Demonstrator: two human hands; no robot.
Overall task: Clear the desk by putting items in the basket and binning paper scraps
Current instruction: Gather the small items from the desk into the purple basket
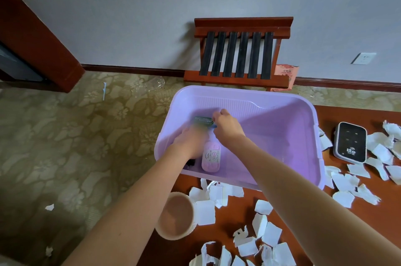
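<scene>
Basket sits on our worktop, a cup at its seven o'clock. Inside, toward nine o'clock, our left hand is blurred, so its grip we cannot tell; a pink packet lies beside it. Our right hand pinches a green gum pack. Paper scraps litter five o'clock.

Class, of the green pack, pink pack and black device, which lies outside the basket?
The black lte device, on the desk right of the basket among paper scraps; the green pack and pink pack lie inside it.
</scene>
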